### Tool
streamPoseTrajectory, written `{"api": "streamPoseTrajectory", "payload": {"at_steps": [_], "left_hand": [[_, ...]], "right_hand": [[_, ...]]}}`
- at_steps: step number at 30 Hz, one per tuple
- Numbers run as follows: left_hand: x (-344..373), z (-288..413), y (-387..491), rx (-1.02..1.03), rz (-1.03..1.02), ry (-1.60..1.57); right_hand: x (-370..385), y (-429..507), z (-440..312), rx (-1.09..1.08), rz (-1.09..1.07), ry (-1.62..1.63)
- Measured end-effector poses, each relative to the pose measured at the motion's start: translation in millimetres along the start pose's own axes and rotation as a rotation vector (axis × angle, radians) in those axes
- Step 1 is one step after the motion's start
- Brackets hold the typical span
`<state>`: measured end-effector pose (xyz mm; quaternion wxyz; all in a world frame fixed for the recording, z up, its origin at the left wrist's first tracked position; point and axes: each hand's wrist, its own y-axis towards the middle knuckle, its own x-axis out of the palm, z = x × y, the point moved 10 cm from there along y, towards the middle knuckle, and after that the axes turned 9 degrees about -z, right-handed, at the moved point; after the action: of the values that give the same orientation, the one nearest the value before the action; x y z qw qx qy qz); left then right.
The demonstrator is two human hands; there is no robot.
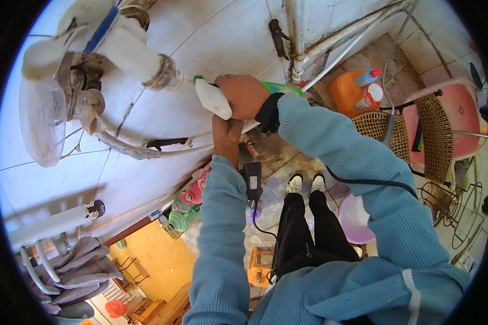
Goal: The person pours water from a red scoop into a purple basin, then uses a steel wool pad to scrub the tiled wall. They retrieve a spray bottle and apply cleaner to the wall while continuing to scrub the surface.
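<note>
My right hand (244, 96) is wrapped around the neck of a green spray bottle (282, 87). The bottle's white trigger head (212, 98) sticks out past my fingers, its green nozzle end toward the tiled wall (195, 53). Just below, and touching or nearly touching the head, is my left hand (227, 132); its fingers are hidden behind my right hand and the bottle, so its grip does not show. A black box (252, 181) with a cable lies along my left wrist.
A stained white drainpipe (130, 53) juts from the wall at upper left. Beside my right arm stand an orange jug (343, 91), a wicker chair (433, 138) and a pink basin (463, 105). Thermos flasks (183, 219) line the wall's foot. A purple basin (356, 219) lies near my feet.
</note>
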<state>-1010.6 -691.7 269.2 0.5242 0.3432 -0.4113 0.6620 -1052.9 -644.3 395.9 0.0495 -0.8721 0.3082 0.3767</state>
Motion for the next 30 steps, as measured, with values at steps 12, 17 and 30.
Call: {"api": "streamPoseTrajectory", "payload": {"at_steps": [12, 17, 30], "left_hand": [[71, 83, -16, 0.883, 0.462, 1.171], [39, 79, 0, 0.761, 0.57, 1.181], [54, 73, 4, 0.74, 0.361, 1.056]], "right_hand": [[-48, -145, 62, 0.059, 0.086, 0.223], [-40, -179, 88, 0.191, 0.041, 0.203], [-50, -178, 83, 0.137, 0.081, 0.263]]}}
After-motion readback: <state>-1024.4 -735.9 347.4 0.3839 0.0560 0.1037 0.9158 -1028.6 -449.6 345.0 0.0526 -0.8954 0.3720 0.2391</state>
